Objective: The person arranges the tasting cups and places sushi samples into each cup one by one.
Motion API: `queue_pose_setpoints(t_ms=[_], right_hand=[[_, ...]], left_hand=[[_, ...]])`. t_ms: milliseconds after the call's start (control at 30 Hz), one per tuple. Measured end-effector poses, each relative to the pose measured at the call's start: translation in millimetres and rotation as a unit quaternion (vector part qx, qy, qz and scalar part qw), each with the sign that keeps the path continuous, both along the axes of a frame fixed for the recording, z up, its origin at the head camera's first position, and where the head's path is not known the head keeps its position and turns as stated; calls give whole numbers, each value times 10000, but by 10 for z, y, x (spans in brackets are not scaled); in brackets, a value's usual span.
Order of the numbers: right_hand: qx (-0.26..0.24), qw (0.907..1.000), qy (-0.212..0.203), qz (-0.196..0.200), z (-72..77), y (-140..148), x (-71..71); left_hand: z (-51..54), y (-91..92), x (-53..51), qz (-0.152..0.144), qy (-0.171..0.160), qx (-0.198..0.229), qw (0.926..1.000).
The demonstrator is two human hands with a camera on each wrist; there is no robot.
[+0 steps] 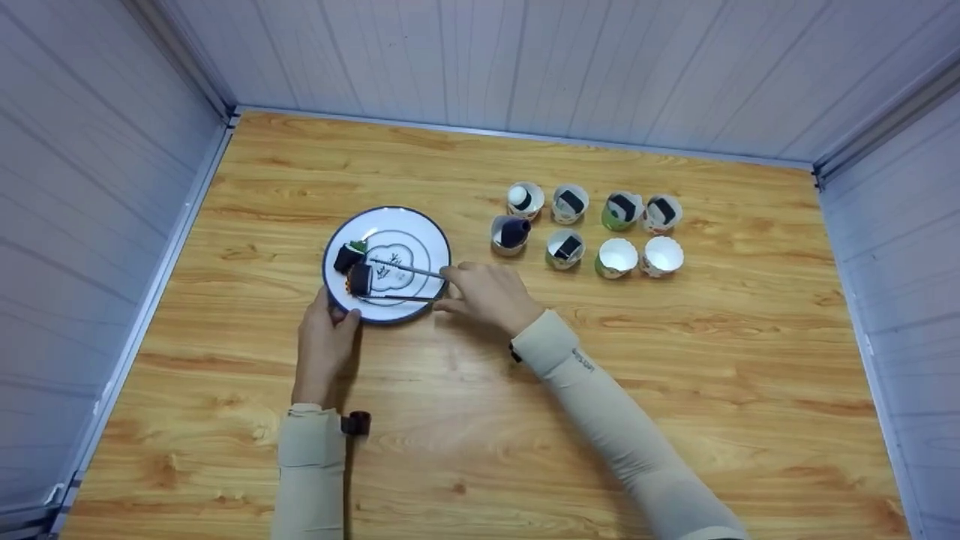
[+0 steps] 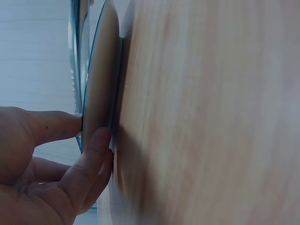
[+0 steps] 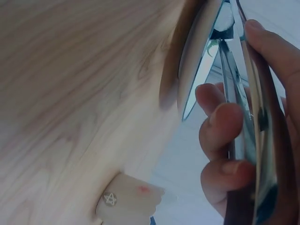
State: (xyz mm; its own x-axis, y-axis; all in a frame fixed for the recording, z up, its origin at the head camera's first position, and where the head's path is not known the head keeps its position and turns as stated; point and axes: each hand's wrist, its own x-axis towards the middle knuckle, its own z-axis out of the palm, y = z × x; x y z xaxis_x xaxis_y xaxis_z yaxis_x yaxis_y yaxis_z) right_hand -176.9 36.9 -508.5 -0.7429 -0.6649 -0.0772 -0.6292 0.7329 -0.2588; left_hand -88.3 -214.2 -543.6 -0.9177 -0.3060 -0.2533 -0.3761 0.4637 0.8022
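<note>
My left hand [image 1: 324, 337] pinches the near-left rim of a white plate with a blue edge [image 1: 390, 221]; in the left wrist view the thumb is on top and fingers [image 2: 86, 173] are beneath. Metal tongs [image 1: 409, 268] are in my right hand [image 1: 491, 294], their arms spread apart over the plate. Two sushi pieces lie at the plate's left: one with green filling [image 1: 348, 257], and a nearer one with orange bits [image 1: 360, 280]. The tong tips are on either side of the nearer piece; whether they squeeze it I cannot tell.
Several paper cups stand in two rows right of the plate. Some hold dark-wrapped pieces, such as the back cup [image 1: 570, 202]; one holds a dark purple item [image 1: 514, 232]. Two front-right cups [image 1: 617, 257] show white insides. Panel walls [image 1: 480, 67] enclose the wooden table [image 1: 465, 420].
</note>
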Motion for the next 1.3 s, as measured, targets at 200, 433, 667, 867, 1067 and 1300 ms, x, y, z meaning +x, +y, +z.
queue_pose_setpoints(t_ms=[200, 433, 667, 867, 1067, 1300], right_hand=[[52, 9999, -128, 25, -24, -89, -35], [163, 9998, -47, 142, -42, -117, -35], [-121, 9990, 373, 227, -26, 37, 12], [-462, 9977, 479, 128, 47, 289, 60], [-517, 9962, 692, -110, 154, 628, 136], [-780, 9908, 1013, -445, 306, 1103, 256]], left_hand=[[3, 0, 0, 20, 53, -18, 10000], [13, 3, -2, 14, -25, -24, 10000], [-5, -6, 0, -37, 119, -70, 9999], [-10, -10, -10, -23, 133, -128, 9998], [-10, -15, -17, -24, 48, -169, 9998], [4, -6, -6, 12, -109, -85, 9999]])
